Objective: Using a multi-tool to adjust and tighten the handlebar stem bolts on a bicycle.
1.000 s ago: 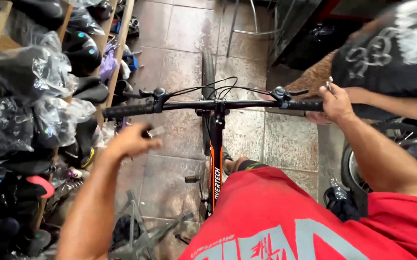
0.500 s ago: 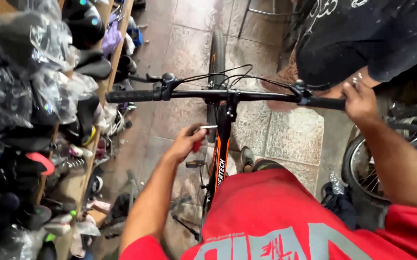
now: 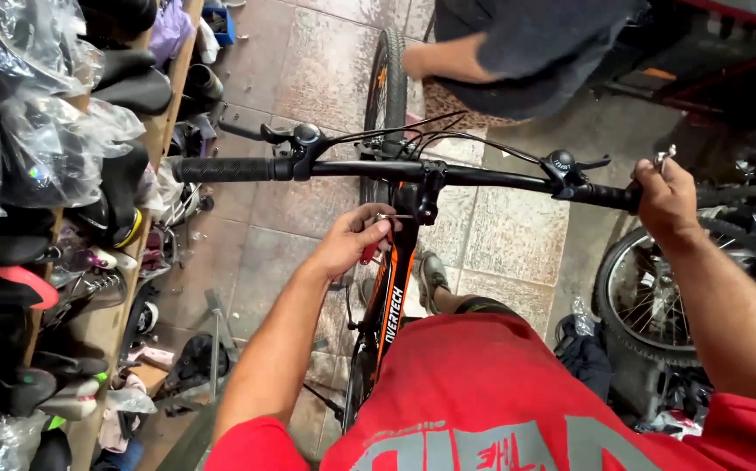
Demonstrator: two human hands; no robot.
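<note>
Head view, black handlebar [image 3: 395, 170], orange-black bicycle frame [image 3: 391, 301]

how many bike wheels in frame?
2. The bicycle's black-tyred front wheel beyond the black handlebar; a second spoked wheel at right, under the right hand. Others may be hidden.

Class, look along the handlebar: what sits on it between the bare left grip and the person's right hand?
In the head view, from the left grip: a brake lever and clamp, the black stem at the middle, then a shifter beside the right hand.
</note>
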